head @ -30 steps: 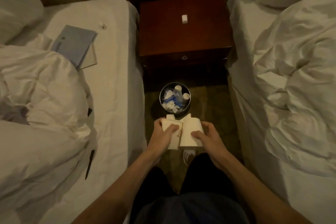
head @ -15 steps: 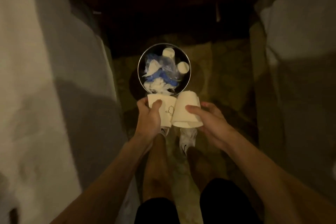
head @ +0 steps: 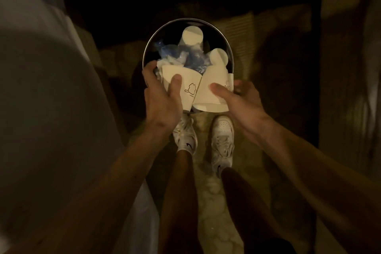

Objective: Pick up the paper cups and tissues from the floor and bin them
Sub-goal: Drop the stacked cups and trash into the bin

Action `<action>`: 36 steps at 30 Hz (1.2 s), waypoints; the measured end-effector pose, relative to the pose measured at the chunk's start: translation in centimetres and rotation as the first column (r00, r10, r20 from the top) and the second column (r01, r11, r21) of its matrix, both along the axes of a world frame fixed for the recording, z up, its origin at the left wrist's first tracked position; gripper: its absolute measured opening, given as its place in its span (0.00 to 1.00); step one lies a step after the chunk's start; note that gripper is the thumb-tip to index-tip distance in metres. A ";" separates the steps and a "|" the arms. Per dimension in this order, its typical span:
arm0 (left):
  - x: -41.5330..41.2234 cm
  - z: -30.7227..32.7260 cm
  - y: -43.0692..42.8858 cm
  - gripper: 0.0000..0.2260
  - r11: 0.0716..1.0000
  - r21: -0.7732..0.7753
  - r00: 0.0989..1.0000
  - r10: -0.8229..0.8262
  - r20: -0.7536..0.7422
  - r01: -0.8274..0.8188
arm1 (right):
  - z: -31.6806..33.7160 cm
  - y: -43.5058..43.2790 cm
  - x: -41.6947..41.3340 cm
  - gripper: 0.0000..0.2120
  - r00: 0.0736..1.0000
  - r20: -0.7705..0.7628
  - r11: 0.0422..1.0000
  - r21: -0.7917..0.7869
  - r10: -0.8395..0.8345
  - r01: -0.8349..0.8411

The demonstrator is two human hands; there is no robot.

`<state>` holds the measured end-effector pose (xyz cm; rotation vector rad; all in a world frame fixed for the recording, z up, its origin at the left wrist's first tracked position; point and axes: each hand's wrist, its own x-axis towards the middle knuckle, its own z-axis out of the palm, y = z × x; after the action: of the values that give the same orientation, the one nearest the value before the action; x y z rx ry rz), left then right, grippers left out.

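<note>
My left hand (head: 159, 99) grips a white paper cup (head: 185, 80) with a small line drawing, thumb on its side. My right hand (head: 237, 101) grips a second white paper cup (head: 210, 90), upside down, beside the first. Both cups hang over the near rim of a round metal bin (head: 162, 31). Inside the bin lie two more paper cups (head: 191, 36), blue plastic wrapping (head: 175, 55) and white tissue (head: 162, 63). The bin's near rim is hidden behind the held cups.
A white bed side (head: 41, 88) rises on the left and another bed edge (head: 350, 68) on the right, leaving a narrow carpeted aisle (head: 208, 187). My two white shoes (head: 222, 138) stand just short of the bin. Beyond the bin it is dark.
The view has dropped and closed in on the bin. Both hands have carried the cups forward from short of the bin to over its near rim.
</note>
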<state>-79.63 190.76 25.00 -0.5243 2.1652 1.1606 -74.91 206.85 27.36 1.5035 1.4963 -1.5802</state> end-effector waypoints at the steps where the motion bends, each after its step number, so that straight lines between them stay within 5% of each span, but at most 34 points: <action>1: -0.2 -0.1 0.0 0.25 0.999 -0.016 0.999 -0.031 -0.016 0.031 | -0.5 -0.1 -0.2 0.33 1.000 0.004 0.999 0.030 0.013 -0.014; 9: -2.1 -2.2 -0.4 0.30 0.965 -0.091 0.961 -0.254 -0.107 0.245 | -4.4 -1.5 -0.9 0.27 0.969 0.010 0.923 0.301 0.247 -0.238; 12: -3.0 -3.0 -0.6 0.28 0.947 -0.202 0.962 -0.267 -0.058 0.251 | -4.9 -2.5 -1.1 0.36 0.899 0.099 0.795 0.433 0.426 -0.424; 20: -2.5 -5.4 -0.6 0.19 0.864 -0.291 0.892 -0.447 -0.072 0.410 | -6.5 -2.6 -0.6 0.30 0.695 0.285 0.448 0.594 0.660 -0.668; 26: -2.2 -7.4 0.1 0.25 0.679 -0.445 0.759 -0.652 0.000 0.583 | -8.4 -3.2 -0.3 0.29 0.539 0.484 0.189 0.598 0.690 -0.779; 32: -3.7 -6.2 -0.6 0.25 0.606 -0.421 0.686 -0.725 0.057 0.675 | -6.9 -3.1 -0.3 0.30 0.450 0.499 0.128 0.552 0.740 -0.824; 36: -4.4 -2.7 -1.8 0.19 0.631 -0.412 0.687 -0.727 -0.019 0.657 | -4.7 -3.0 0.2 0.30 0.502 0.391 0.254 0.535 0.771 -0.806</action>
<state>-84.02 188.93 22.31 0.3103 2.4131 0.3607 -74.76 203.83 22.65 0.7003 2.4057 -0.3404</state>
